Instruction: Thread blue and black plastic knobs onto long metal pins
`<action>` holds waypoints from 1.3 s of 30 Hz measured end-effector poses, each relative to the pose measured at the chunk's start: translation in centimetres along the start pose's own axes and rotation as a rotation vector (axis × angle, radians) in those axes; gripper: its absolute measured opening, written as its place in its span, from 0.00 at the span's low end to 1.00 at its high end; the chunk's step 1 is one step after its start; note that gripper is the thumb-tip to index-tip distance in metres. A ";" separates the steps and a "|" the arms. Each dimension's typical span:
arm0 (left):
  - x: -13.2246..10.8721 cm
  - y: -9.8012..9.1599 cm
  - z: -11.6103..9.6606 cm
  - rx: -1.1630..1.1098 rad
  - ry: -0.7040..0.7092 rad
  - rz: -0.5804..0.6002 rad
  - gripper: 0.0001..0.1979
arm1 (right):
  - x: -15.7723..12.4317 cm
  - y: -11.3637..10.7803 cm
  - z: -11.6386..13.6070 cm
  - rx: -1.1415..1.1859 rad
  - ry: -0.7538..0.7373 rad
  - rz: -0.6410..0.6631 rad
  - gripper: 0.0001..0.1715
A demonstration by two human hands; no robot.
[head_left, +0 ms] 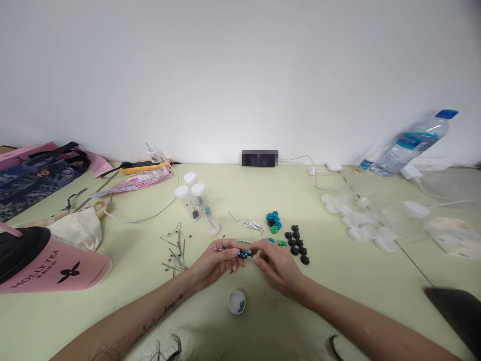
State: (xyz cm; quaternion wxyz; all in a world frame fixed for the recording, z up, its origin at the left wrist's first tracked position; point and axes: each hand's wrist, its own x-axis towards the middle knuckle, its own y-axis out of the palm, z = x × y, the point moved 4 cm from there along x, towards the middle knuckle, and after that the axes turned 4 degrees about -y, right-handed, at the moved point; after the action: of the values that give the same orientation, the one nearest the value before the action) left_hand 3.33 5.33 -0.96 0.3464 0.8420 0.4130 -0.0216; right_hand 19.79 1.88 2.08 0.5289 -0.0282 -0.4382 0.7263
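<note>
Between thumb and fingers, my left hand (214, 263) pinches a small blue metal part (243, 253), and a thin metal wire sticks out to its left. My right hand (280, 263) has its fingertips closed at the dark end (251, 254) of that same part. A thin L-shaped hex key (246, 242) shows just above the part; whether a finger touches it I cannot tell. Right of my right hand lie several black knob-like pieces (296, 243). Behind it are blue ribbed pieces (275, 216) and a green one (282, 243). A small white cap (236, 302) with tiny bits inside sits below my hands.
Several thin metal rods (176, 253) lie left of my left hand. White-capped clear tubes (199, 190) stand behind them. More hex keys (253, 225) lie beyond my hands. A pink cup (78, 265) is at left, a water bottle (413, 143) and plastic packaging (361, 220) at right.
</note>
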 end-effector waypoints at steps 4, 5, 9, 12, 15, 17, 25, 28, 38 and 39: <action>0.0 0.0 0.0 0.000 0.007 0.006 0.10 | 0.0 0.0 0.0 -0.002 -0.003 -0.006 0.10; 0.0 0.0 0.0 0.000 0.007 0.008 0.10 | 0.0 -0.1 0.0 -0.001 -0.002 -0.010 0.10; 0.0 0.0 0.0 0.006 0.003 0.002 0.11 | -0.1 -0.1 0.0 0.000 -0.009 -0.017 0.11; 0.0 0.0 -0.1 0.007 0.000 -0.001 0.11 | -0.1 0.0 0.0 -0.002 -0.017 -0.016 0.11; -0.1 0.1 -0.1 0.004 0.003 0.003 0.10 | -0.1 -0.1 0.0 0.004 -0.014 -0.020 0.12; -0.1 0.1 -0.1 0.004 0.001 0.004 0.10 | -0.1 -0.1 0.0 0.010 -0.016 -0.018 0.13; -0.1 0.0 -0.1 0.003 0.003 0.011 0.09 | -0.2 -0.1 -0.1 0.024 -0.013 -0.024 0.14; -0.1 0.1 -0.1 -0.001 0.003 0.017 0.08 | -0.2 -0.1 -0.1 0.029 -0.019 -0.025 0.15; -0.1 0.1 -0.1 -0.010 0.007 0.027 0.07 | -0.2 -0.2 -0.1 0.041 -0.033 -0.041 0.15; -0.1 0.1 0.0 -0.009 0.006 0.026 0.07 | -0.2 -0.2 -0.1 0.042 -0.032 -0.047 0.15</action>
State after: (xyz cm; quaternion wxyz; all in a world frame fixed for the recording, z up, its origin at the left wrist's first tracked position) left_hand 3.29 5.22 -0.82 0.3490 0.8459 0.4030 -0.0126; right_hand 20.11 1.81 2.03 0.5394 0.0049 -0.4318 0.7229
